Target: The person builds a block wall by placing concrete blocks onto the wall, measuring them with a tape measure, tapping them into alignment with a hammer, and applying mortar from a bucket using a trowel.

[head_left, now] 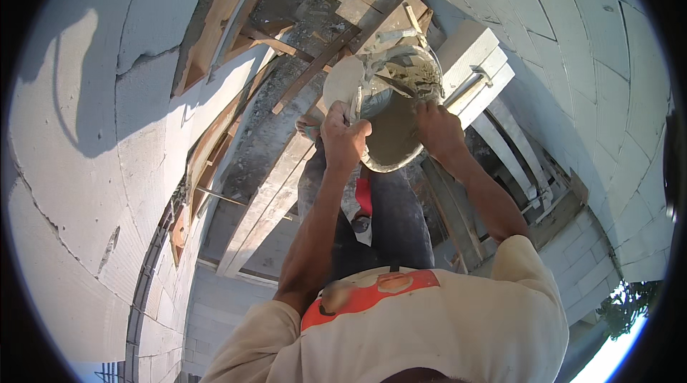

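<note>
Grey mortar fills a bucket (392, 107) held at chest height, twelve o'clock of the torso. Left hand (343, 136) grasps its rim at nine o'clock; right hand (438, 129) grips the rim at three o'clock. Wooden planks (268, 197) lie below, between white block walls (93, 168).

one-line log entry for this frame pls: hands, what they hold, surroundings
left hand: grips bucket rim | right hand: on bucket rim | bucket: tilted, grey mortar inside, trowel in it | around: wooden planks, block walls

The head view looks steeply down, close over the person's arms (fisheye, edges bending), onto scaffold planks (265, 197)
</note>
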{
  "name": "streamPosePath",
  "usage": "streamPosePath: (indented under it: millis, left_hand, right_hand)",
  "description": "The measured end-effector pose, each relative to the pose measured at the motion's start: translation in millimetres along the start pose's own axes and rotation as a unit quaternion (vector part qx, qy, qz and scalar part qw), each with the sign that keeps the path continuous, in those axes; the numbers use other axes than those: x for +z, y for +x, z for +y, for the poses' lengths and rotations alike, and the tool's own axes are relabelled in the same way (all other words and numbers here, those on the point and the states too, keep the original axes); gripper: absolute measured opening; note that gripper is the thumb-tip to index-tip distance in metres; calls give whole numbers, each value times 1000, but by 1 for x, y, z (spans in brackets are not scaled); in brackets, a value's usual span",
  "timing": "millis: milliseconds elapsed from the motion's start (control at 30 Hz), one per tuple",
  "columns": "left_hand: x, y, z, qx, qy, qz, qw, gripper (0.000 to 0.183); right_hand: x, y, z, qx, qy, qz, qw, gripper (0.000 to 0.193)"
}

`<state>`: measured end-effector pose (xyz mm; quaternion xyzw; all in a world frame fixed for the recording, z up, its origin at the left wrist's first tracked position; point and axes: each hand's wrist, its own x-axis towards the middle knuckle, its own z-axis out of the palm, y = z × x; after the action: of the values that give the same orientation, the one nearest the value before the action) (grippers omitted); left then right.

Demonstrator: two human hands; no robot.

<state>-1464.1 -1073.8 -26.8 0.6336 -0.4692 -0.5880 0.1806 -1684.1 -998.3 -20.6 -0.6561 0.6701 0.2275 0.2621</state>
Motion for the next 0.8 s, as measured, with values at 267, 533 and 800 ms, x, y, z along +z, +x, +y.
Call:
streamPosePath:
  millis: [267,533,800]
  left_hand:
    - [-140,-84,94,39,-17,99,994,28]
    - [-232,-139,139,89,-49,210,972,29]
    - [-260,-178,162,67,-176,263,946,24]
  right_hand:
    - [-84,-93,-125,-131,-115,84,981,25]
    - [-128,-130,-203,-268,96,73,956,35]
    - [-227,-158,-208,-216,417,-164,867,33]
